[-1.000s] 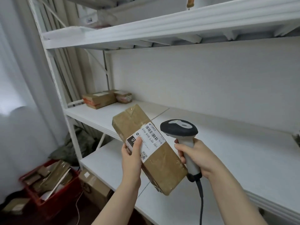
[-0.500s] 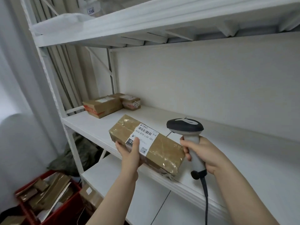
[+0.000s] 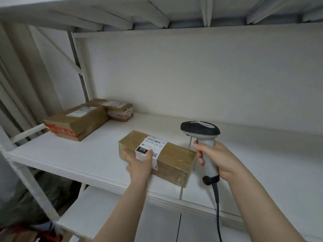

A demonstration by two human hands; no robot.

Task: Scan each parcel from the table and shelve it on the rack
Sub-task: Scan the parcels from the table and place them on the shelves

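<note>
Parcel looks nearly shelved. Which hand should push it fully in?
Left. The left hand already grips the parcel on the shelf; the right hand holds the scanner.

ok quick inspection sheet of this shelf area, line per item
surface: white rack shelf, bare between the parcels
job's things: brown parcel with white label lies flat near the front edge; barcode scanner upright beside it
clutter: two taped parcels at the back left
grippers: left hand on the parcel's near side, thumb on the label; right hand wrapped around the scanner handle
cables: dark scanner cable hangs from the handle
surroundings: white wall, upper shelf overhead, lower shelf below
</note>
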